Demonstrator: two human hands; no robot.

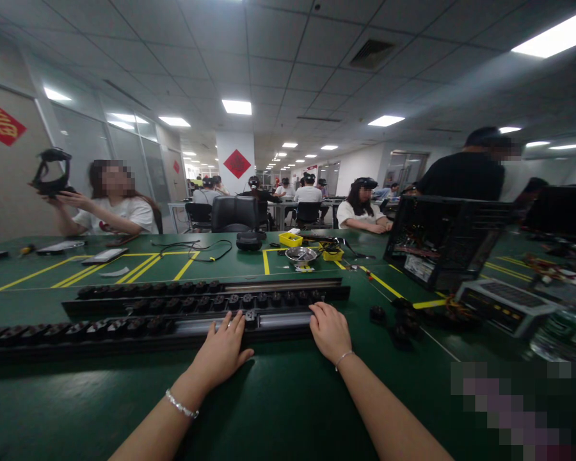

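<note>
Two bare forearms reach up from the bottom of the frame over a green table (278, 410). The left hand (223, 351) lies flat, fingers spread, on the near black rail (139, 330) at centre frame, touching a small black part (250, 317) seated in its track. The right hand (330, 330) rests open on the rail's right end. More loose black parts (393, 320) lie to the right. To work well, steady the rail's end and press each part squarely into the track.
</note>
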